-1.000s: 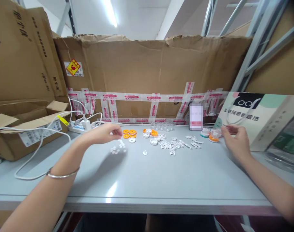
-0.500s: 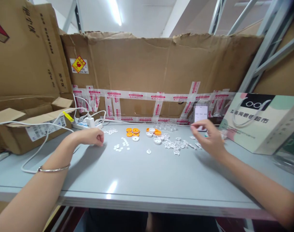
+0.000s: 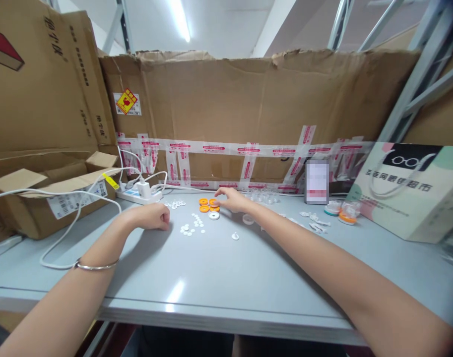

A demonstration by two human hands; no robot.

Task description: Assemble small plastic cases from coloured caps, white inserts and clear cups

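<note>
My left hand (image 3: 152, 216) rests on the grey table (image 3: 219, 277) curled into a loose fist; whatever may be inside it is hidden. Small white discs (image 3: 192, 225) lie scattered just to its right. My right hand (image 3: 233, 200) reaches across the table with fingers stretched out, its fingertips touching the orange rings (image 3: 208, 204). A white ring (image 3: 214, 215) and a small white pin (image 3: 234, 236) lie close by. More white plastic parts (image 3: 315, 222) and two assembled round pieces (image 3: 341, 212) sit to the right of my arm.
A taped cardboard wall (image 3: 256, 114) closes the back. An open carton (image 3: 47, 191) with white cables and a power strip (image 3: 139, 195) sits left. A printed box (image 3: 408, 186) stands right, a small timer (image 3: 317, 182) against the wall.
My right hand swung from the far right across to the orange rings at centre. My left hand drew back from the rings and curled into a fist on the table.
</note>
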